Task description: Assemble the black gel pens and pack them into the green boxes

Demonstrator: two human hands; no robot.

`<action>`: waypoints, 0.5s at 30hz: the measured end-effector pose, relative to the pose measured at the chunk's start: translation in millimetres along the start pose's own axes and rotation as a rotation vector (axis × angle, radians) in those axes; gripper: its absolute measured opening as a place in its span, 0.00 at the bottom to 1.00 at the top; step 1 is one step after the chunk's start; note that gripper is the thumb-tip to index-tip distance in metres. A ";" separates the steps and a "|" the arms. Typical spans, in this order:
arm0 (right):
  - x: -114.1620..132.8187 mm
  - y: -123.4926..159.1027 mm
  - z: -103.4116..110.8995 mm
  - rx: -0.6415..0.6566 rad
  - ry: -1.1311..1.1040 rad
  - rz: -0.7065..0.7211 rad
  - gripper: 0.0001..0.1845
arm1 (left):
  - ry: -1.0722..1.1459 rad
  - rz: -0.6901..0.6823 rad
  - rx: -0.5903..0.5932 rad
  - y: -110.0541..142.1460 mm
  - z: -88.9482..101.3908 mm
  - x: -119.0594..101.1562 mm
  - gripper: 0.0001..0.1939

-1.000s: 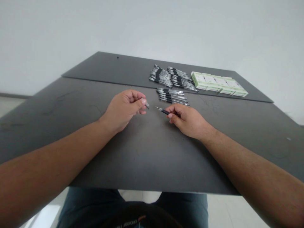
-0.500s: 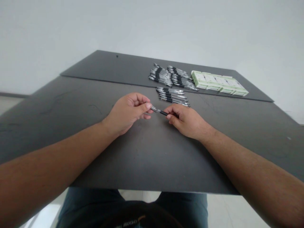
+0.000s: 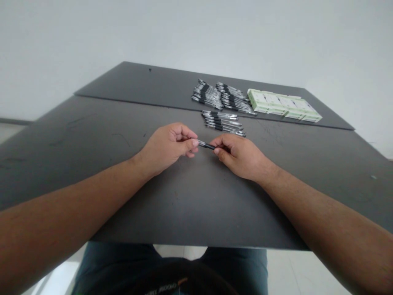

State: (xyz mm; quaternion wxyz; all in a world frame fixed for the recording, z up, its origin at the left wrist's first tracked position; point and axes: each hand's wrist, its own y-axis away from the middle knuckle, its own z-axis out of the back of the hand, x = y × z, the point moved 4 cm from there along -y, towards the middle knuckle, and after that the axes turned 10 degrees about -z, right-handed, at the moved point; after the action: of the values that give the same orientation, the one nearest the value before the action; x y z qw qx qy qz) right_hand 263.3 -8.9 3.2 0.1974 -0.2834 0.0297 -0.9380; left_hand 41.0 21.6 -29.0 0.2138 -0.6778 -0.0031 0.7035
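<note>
Over the dark desk (image 3: 172, 205), the person's hands meet near the middle; the left hand (image 3: 167, 149) pinches the clear end of a black-gripped pen (image 3: 206, 145) between thumb and fingertips, and the right hand (image 3: 241, 157) is clamped on its black section, so the pen lies level between them, just above the desk; the fingers hide part of it. Just beyond the hands lies a neat row of pens (image 3: 222, 123); farther off sit two bunched piles of pens (image 3: 219, 96), and to their right a block of pale green-and-white boxes (image 3: 284, 105).
</note>
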 end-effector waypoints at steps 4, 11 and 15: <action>1.8 1.0 0.8 -0.015 0.006 0.016 0.11 | 0.035 0.010 0.000 1.1 -1.9 0.9 0.16; 2.2 3.0 -1.0 -0.015 0.026 0.066 0.12 | 0.022 0.027 0.007 2.6 -1.5 -3.6 0.12; 2.7 3.8 -2.2 -0.044 0.047 0.091 0.13 | -0.013 0.037 0.006 3.5 -2.1 -6.1 0.10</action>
State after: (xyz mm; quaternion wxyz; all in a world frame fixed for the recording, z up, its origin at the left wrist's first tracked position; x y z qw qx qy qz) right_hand 261.3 -13.5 2.1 0.2327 -0.2641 0.0678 -0.9336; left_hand 41.9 16.0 -24.4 0.2027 -0.6725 0.0101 0.7117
